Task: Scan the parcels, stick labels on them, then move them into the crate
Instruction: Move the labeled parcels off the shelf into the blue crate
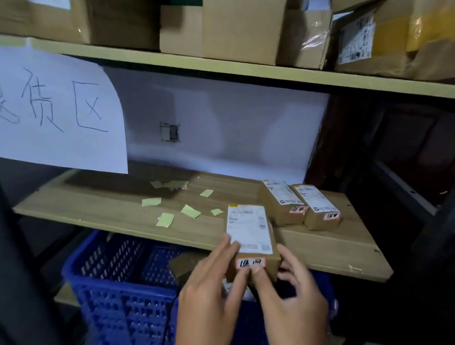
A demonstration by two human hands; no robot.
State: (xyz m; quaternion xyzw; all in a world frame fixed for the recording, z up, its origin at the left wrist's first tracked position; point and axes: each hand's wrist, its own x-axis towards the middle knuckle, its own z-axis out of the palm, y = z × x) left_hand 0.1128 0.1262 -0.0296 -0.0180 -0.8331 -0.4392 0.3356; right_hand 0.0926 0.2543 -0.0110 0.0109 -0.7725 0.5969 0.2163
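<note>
A small brown parcel (253,239) with a white shipping label on top juts over the front edge of the wooden shelf (110,210). An orange-edged label (250,262) sits on its near end. My left hand (207,296) lies with straight fingers on the parcel's left side and top. My right hand (288,302) presses its thumb under the orange-edged label, fingers spread along the right side. Two more labelled parcels (282,203) (318,207) stand side by side further back. The blue plastic crate (121,287) sits below the shelf.
Several pale yellow label backings (165,219) lie scattered on the shelf. A handwritten paper sign (50,108) hangs at the left. Large cardboard boxes (237,18) fill the upper shelf. A brown parcel (183,263) lies inside the crate. Dark shelving posts stand on both sides.
</note>
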